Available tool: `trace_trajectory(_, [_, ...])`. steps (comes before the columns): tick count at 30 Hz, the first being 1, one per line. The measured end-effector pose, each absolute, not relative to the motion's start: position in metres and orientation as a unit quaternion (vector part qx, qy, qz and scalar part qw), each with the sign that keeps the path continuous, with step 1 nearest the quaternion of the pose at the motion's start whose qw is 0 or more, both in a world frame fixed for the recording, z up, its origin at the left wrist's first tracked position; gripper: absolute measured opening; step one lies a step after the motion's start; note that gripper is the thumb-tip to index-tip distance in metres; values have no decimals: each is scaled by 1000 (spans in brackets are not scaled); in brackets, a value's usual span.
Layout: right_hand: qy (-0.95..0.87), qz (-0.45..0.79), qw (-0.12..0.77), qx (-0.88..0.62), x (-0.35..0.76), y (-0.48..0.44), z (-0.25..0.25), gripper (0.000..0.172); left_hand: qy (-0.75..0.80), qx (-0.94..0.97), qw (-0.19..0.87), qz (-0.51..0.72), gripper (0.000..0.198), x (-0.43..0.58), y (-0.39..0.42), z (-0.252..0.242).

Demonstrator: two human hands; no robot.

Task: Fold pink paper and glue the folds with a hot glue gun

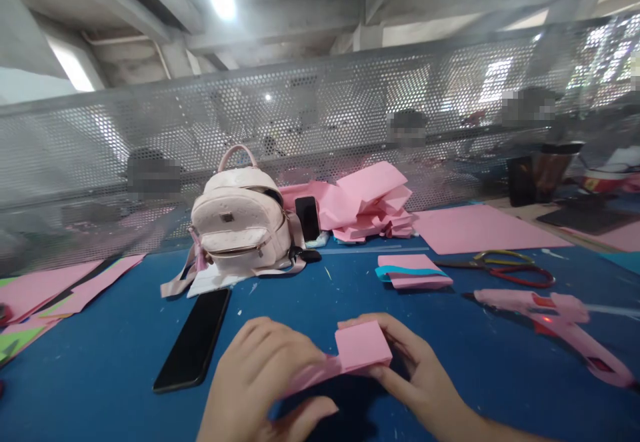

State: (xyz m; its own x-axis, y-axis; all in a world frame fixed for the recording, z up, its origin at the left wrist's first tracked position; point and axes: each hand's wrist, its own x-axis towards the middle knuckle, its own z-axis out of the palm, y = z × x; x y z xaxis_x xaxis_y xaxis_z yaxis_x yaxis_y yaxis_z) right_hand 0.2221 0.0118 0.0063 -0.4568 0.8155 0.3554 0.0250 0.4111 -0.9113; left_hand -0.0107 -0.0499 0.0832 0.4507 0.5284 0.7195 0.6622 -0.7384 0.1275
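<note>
A small pink block of folded sheet [363, 345], with a narrower strip trailing to the left, is held just above the blue table. My right hand [415, 369] grips the block's right end between thumb and fingers. Curled over the trailing strip is my left hand [267, 375], its thumb hanging apart below; part of the strip is hidden under its fingers. Beyond my right hand lies a folded pink piece [417, 274] with a blue band across it. A pink hot glue gun [555, 322] rests on its side at the right, a red light glowing on it.
Scissors [510, 267] lie behind the glue gun. A black phone [195, 339] is left of my left hand. A pale backpack [240, 219], crumpled pink sheets [373, 199] and a second phone [307, 219] stand before a perforated metal screen [325, 109]. People show blurred behind it.
</note>
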Motion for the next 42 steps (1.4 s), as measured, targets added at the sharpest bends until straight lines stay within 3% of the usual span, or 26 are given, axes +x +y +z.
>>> trace_trajectory(5, [-740,452,412,-280,219,1,9,39,-322,-841,192,-390,7,1,-49,71])
trace_trajectory(11, [-737,464,406,-277,217,-1,6,35,-306,-827,233,-409,11,3,-52,70])
trace_trajectory(18, [-745,454,404,-274,216,-2,7,32,-316,-833,222,-396,5,0,-51,66])
trace_trajectory(25, [-748,451,407,-269,215,-2,7,33,-309,-852,219,-360,14,-7,-52,64])
trace_trajectory(31, [-749,443,414,-268,217,-4,3,31,-318,-853,186,-368,22,-5,-51,62])
trace_trajectory(42, [-759,413,424,-272,216,-1,4,33,-356,-851,97,-374,16,-3,-50,65])
